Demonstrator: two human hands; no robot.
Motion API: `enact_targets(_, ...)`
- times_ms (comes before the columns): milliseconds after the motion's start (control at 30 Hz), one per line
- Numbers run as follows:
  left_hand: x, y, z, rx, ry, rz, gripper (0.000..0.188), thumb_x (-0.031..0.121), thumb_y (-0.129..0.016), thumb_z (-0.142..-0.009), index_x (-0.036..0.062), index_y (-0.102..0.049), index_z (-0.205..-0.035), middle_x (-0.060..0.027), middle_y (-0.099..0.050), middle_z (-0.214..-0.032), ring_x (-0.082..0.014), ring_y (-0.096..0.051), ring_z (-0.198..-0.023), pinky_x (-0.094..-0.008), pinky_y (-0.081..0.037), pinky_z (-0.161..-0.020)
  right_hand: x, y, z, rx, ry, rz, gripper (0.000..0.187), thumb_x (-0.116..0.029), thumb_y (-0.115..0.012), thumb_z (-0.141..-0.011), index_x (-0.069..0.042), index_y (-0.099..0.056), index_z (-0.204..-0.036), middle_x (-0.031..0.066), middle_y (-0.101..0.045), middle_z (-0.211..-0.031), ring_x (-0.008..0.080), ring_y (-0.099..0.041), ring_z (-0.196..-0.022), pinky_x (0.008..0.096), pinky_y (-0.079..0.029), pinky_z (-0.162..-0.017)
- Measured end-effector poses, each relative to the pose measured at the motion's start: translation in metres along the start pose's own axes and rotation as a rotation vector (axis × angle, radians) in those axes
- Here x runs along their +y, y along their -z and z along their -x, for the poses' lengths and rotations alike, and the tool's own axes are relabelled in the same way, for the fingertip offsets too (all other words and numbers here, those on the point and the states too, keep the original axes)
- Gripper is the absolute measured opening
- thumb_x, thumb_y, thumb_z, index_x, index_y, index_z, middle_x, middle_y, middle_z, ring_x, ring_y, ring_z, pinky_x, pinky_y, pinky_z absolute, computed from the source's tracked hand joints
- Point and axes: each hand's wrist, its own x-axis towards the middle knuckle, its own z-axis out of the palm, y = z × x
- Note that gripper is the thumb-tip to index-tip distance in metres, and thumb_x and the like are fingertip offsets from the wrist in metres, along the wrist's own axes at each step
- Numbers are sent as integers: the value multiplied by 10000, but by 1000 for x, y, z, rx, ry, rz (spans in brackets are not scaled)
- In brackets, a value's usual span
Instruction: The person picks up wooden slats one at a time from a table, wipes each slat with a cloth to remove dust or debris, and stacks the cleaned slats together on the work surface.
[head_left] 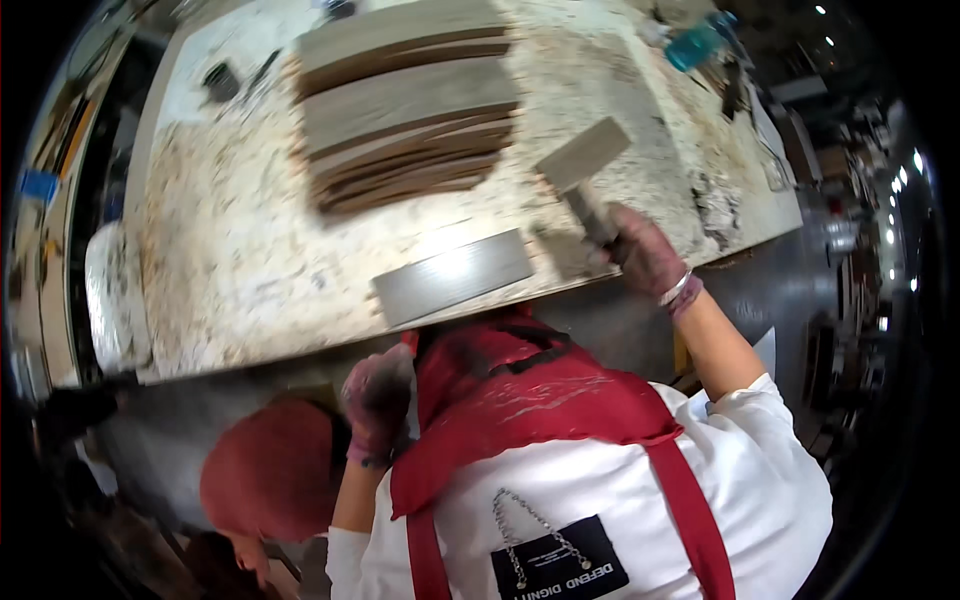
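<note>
Head view: right hand (645,252) grips a wide brush (583,165) over the speckled workbench (230,250); left hand (378,400) clenched.

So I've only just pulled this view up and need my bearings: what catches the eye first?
A stack of grey-brown planks lies mid-bench on the speckled worktop. The right hand grips a wide flat tool beside it, a single plank at the near edge. The left hand sits low against a red apron.

1. I note a speckled beige and white worktop (230,250).
2. The stacked planks (405,110) are grey-brown with darker brown edges.
3. The single plank (452,277) is streaked grey.
4. The apron (540,400) is red over a white shirt (760,470).
5. The bottle (698,42) is teal.
</note>
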Motion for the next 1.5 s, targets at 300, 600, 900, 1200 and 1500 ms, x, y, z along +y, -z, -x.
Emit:
enact_targets(300,96,-87,-63,-4,-125,-67,187,22,-632,-823,16,-648,-1009,-126,-658,-820,-268,-622,-697,-341,-497,-644,-66,302,-17,633,441,247,397,-186,-661,-865,-33,-539,-1210,40,-613,-963,146,-600,-842,299,-538,-691)
enact_targets(600,142,-113,-45,86,81,-256,188,40,-604,-836,23,-650,-1017,-111,-654,-809,-274,-626,-719,-348,-500,-674,-82,425,-31,632,525,976,448,-251,-633,-877,-26,-548,-1255,124,-603,-1189,211,-568,-1065,315,-436,-924)
enact_targets(900,139,-123,-31,46,127,-271,176,84,-633,-818,55,-661,-989,-127,-651,-835,-302,-620,-766,-368,-496,-686,-72,340,-12,677,663,493,405,-160,-570,-908,33,-508,-1258,130,-554,-1229,195,-533,-1100,299,-429,-945)
enact_targets(1200,143,-140,-49,-73,72,-189,153,137,-621,-819,78,-657,-955,-94,-637,-795,-289,-607,-735,-370,-485,-669,-79,170,-145,161,753,936,417,-247,-635,-875,-57,-534,-1232,155,-591,-1175,255,-566,-1078,332,-440,-944)
enact_targets(1500,107,-65,-5,290,197,-429,151,104,-609,-842,37,-644,-973,-134,-629,-803,-313,-606,-721,-371,-485,-642,-73,100,-270,-2,684,864,318,-225,-642,-867,-13,-560,-1090,95,-651,-934,187,-600,-856,303,-466,-798)
